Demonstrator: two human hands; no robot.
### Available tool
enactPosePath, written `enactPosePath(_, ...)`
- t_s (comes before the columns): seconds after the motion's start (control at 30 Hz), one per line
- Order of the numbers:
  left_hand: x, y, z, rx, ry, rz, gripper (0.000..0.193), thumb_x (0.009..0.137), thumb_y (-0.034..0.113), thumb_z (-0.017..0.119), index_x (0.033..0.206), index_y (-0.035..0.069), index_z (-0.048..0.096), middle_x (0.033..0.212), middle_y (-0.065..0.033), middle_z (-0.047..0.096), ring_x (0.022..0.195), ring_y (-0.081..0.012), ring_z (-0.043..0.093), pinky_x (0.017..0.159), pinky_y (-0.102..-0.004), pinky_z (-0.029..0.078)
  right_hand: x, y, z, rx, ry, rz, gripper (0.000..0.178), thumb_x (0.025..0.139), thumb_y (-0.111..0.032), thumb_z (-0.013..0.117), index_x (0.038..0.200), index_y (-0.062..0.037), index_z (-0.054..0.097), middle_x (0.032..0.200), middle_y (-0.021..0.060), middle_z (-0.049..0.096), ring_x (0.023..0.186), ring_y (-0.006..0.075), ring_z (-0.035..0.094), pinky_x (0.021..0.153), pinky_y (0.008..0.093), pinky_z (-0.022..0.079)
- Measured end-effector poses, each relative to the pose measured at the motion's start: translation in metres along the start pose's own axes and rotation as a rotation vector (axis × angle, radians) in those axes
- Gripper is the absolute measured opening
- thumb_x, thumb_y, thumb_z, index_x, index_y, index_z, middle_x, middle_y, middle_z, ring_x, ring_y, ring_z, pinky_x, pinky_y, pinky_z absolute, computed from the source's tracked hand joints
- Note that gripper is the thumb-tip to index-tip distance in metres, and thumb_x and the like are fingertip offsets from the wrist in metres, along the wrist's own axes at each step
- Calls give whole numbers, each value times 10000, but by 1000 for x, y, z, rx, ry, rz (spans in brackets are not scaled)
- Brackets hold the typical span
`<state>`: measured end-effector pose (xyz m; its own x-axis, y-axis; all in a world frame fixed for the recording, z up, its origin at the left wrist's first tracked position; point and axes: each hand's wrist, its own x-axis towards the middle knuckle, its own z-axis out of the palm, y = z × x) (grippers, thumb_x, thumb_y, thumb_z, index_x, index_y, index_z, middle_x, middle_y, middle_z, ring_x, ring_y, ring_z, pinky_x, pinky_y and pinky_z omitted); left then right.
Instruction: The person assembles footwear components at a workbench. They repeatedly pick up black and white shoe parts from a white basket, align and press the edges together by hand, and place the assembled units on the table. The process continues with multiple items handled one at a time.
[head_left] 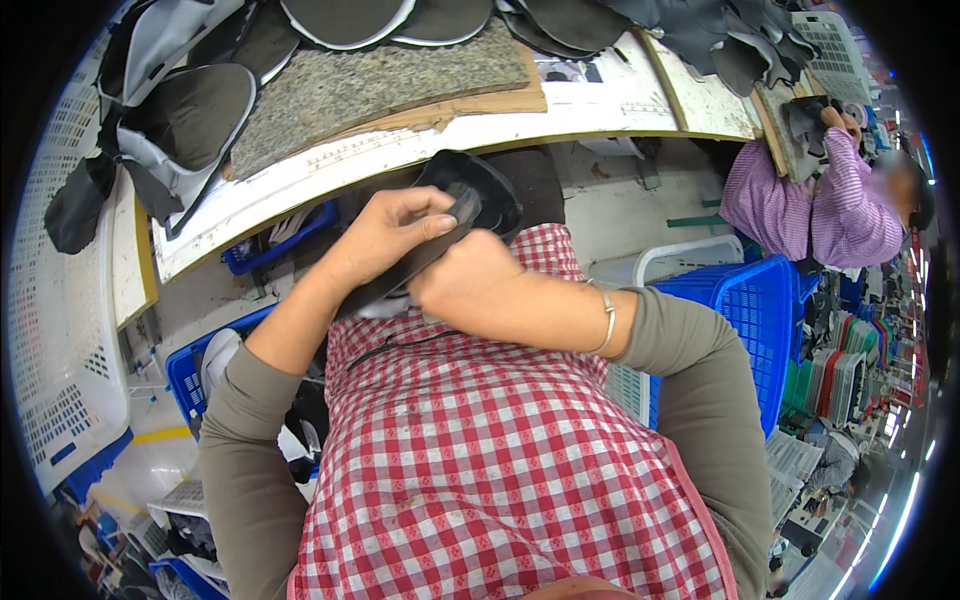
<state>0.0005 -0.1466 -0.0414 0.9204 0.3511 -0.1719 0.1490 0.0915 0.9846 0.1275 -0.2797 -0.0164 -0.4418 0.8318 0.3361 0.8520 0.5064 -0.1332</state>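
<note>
Over my lap, just in front of the workbench edge, I hold a black shoe upper with a curved, hollow end. My left hand pinches its rim between thumb and fingers. Lower and to the right, my right hand is closed in a fist against the same piece, its fingertips mostly hidden. A long dark flap of it runs between my hands toward the red checked apron. More black uppers with pale lining are heaped at the bench's left end.
A speckled stone slab lies on the white bench, with dark pieces along its far side. Blue baskets stand to my right and a blue crate to my left. A co-worker in a purple checked top sits at far right.
</note>
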Motion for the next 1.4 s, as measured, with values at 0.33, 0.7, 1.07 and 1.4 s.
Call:
enactPosePath(0.33, 14, -22, 1, 866, 302, -170, 307, 906, 311, 729, 815, 33, 637, 729, -175, 670, 670, -381, 650, 606, -466, 489, 9, -10, 12, 41, -260, -162, 96, 681, -178, 695, 682, -105, 756, 651, 52, 702, 614, 222, 699, 538, 367, 539)
enactPosePath(0.7, -94, -9, 29, 314, 443, 93, 534, 846, 217, 812, 1280, -9, 599, 1191, -159, 675, 1106, -220, 642, 961, -366, 503, 31, 20, 25, 152, -437, -149, 81, 735, -228, 729, 758, -155, 755, 797, 86, 755, 781, 279, 739, 645, 429, 565)
enactPosePath(1.07, -70, -18, 50, 327, 731, 323, 246, 973, 161, 694, 1128, -30, 709, 1036, -195, 737, 910, -327, 737, 770, -365, 565, 33, 42, -60, 97, -492, 162, 227, 833, -327, 782, 824, -102, 749, 718, 154, 709, 709, 359, 716, 618, 480, 539)
enactPosePath(1.4, -55, -55, 70, 505, 588, 373, 315, 883, 60, 688, 1191, -4, 687, 1092, -190, 743, 985, -356, 729, 851, -383, 581, 8, 149, 16, 910, -1045, 348, 409, 888, -344, 806, 1123, -13, 752, 896, 80, 753, 808, 140, 652, 764, 332, 535)
